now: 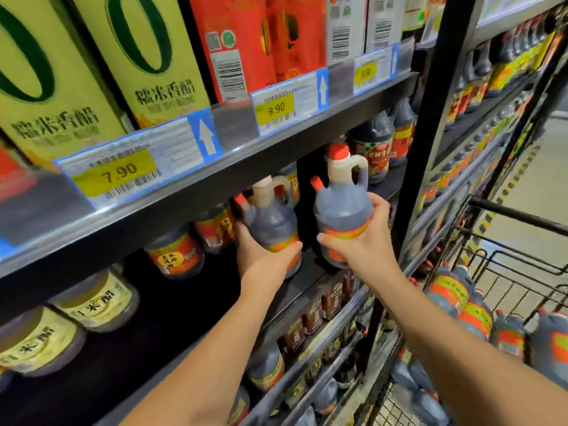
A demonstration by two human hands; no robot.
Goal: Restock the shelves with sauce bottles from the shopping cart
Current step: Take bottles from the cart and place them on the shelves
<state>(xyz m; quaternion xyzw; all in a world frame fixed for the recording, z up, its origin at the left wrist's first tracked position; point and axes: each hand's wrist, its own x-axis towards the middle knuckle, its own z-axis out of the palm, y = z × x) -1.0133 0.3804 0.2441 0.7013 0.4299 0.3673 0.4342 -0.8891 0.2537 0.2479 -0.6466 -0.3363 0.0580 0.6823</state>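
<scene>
Dark-brown sauce, orange caps, orange labels: two handled jugs in play, both left of the black upright post (427, 133). My left hand (261, 250) grips the left bottle (273, 219) low round its body, thumb across the label. That bottle is the further one from the post, tucked under the price rail (215, 179) and over the shelf (307, 284). Can't tell if its base is down on the shelf yet. My right hand (359, 244) wraps the lower half of the right bottle (341, 210), which is upright and nearer the post, at the shelf's front edge. I judge it's in the air, not yet placed.

Progress, as I read it: midway. Left of the post, the shelf already carries stocked bottles (175, 253) beside the left bottle, plus back bottles (373, 149) close against the post. Between them is a dark gap where these two look headed. Right of the post, the shopping cart (519, 216) holds a pile of cart bottles (470, 315) of the same kind. Several at least, but the count is unclear because the lower ones are blurred. So two are going in now, neither confirmed set down, and a good number are left to carry from the post's right side to its left. Far from finished.
</scene>
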